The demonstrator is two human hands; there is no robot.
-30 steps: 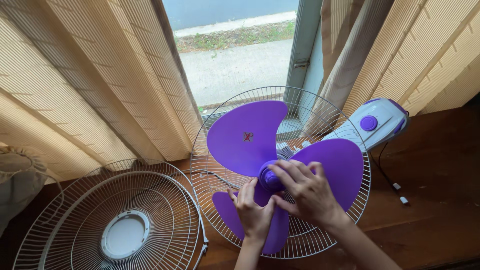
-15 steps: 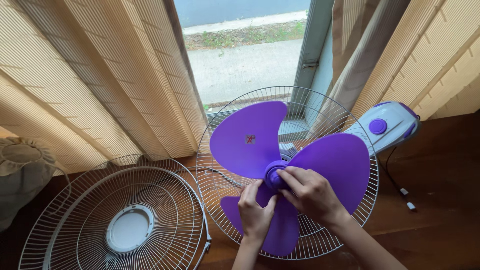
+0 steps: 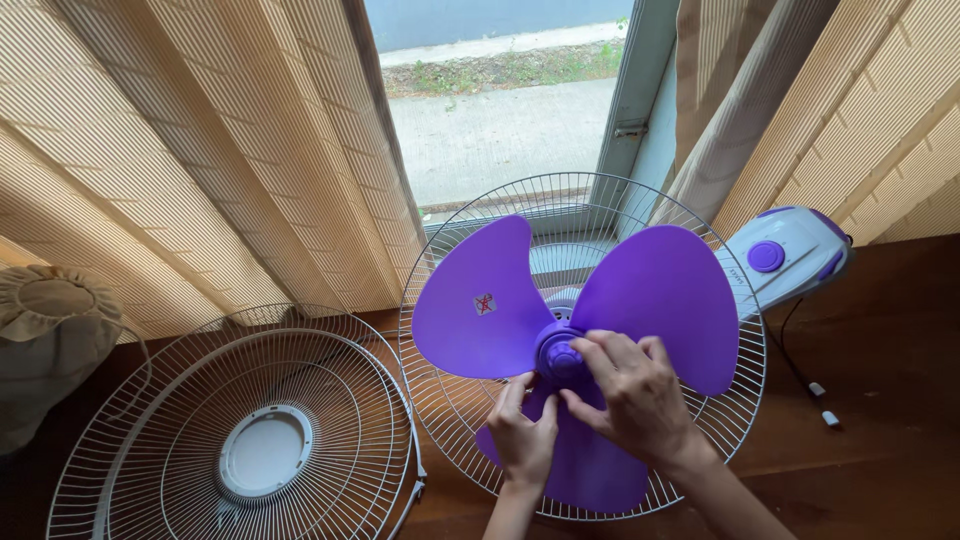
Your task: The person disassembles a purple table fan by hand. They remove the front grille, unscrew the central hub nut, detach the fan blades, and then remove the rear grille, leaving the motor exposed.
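Firmly pinch knob [image 3: 561,357] with right hand [image 3: 635,400] – brace blade [image 3: 590,460] with curled left hand [image 3: 522,432] – turn squarely.

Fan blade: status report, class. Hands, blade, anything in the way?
Right hand fingers on the purple hub cap. Left hand on the fan blade. Front guard lies apart, left.
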